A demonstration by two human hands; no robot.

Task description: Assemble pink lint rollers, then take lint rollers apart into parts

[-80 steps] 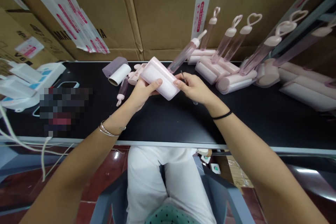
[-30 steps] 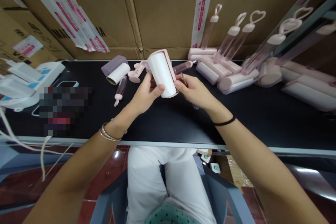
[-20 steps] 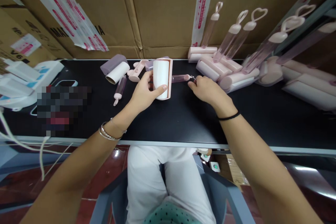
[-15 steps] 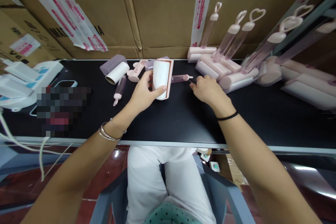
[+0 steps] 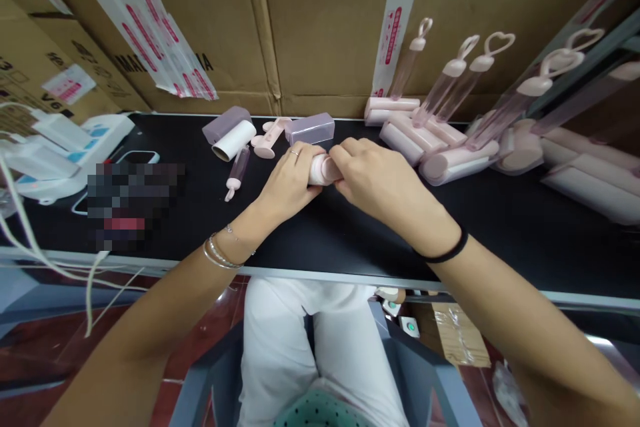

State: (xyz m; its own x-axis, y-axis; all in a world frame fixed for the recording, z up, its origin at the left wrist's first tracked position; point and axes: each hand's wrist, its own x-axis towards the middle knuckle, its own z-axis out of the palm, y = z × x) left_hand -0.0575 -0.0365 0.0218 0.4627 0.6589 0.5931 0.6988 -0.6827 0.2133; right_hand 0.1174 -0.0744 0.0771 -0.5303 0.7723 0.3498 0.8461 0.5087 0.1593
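Observation:
Near the middle of the table, both hands meet on a white and pale pink lint roller (image 5: 318,171). My left hand (image 5: 291,180) wraps round its left side, fingers closed. At its right end, my right hand (image 5: 377,170) grips a pale pink part with bent fingers, and most of that part is covered by them. Just behind the left hand lies a translucent purple case (image 5: 311,129). A pale pink bracket-like piece (image 5: 270,139), a white paper roll (image 5: 235,140) and a short translucent handle (image 5: 239,170) with a pink loop end lie to the left.
Several pink lint rollers (image 5: 453,163) with upright translucent handles and heart-shaped loops stand at the right. A white power strip (image 5: 83,153) with plugs and cables, and a phone (image 5: 137,157) are at the left. Cardboard boxes (image 5: 330,27) line the table's back edge.
My right hand has moved left to meet my left hand at the roller. The roller has been turned, so its end faces me. The handle that lay by the right hand no longer shows.

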